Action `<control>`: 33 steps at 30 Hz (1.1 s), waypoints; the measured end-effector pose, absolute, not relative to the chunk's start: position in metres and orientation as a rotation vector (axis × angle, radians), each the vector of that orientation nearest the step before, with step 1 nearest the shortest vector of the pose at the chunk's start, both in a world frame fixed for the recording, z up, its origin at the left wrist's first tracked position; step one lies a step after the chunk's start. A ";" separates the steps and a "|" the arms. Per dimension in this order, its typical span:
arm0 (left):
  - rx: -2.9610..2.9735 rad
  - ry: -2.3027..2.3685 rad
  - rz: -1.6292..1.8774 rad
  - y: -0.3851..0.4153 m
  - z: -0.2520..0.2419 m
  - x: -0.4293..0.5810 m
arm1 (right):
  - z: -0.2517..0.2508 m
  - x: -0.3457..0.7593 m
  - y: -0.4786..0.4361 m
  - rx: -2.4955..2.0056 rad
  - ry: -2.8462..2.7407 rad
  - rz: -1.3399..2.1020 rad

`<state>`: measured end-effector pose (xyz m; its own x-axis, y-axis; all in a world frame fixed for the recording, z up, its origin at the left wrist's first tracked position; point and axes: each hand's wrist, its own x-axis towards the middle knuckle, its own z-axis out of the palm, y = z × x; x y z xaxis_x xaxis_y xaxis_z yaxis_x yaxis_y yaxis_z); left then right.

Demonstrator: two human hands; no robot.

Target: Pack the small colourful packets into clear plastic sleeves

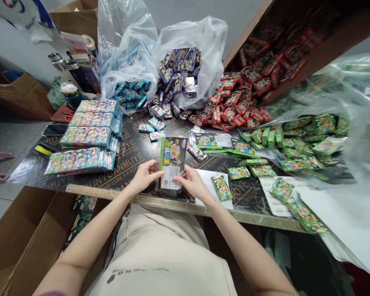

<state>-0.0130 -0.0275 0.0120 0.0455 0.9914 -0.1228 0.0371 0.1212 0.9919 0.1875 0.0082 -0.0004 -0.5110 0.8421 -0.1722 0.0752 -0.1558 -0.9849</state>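
Note:
Upright over the table's front edge stands a flat green-and-black printed pack with a pale barcode panel; I cannot tell whether it is one piece or a stack. My left hand grips its left edge, thumb on the front. On the opposite edge, my right hand is closed with its thumb near the barcode. Just behind lie small blue packets and a purple packet. A green packet rests on white paper beside my right wrist. More green-and-black packs lie flat behind it.
Stacked multi-packs stand at the left. Plastic bags hold blue packets and purple packets. Red packets spill from a box; green packets heap at the right. An open carton sits below the table's left end.

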 end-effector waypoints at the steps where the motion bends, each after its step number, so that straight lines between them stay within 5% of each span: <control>1: 1.149 1.219 1.036 -0.029 0.008 -0.012 | -0.003 0.188 0.010 -1.052 -1.526 1.704; 13: 1.125 1.092 1.112 -0.042 0.016 0.011 | 0.045 0.177 0.008 -0.961 -1.049 1.649; 20: 0.597 1.078 1.244 -0.034 0.054 0.014 | 0.070 0.171 0.005 -0.880 -0.936 1.797; 27: 1.133 1.340 1.383 -0.037 0.089 0.010 | 0.061 0.185 0.000 -0.907 -1.429 1.154; 33: 1.415 1.426 1.335 -0.041 0.093 0.011 | 0.068 0.200 0.003 -0.993 -1.587 1.087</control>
<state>0.0113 -0.0408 0.0926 -0.1447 0.9742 0.1730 0.2365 -0.1357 0.9621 0.2004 0.0026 0.0684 -0.2313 0.9408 0.2478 0.1083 0.2780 -0.9545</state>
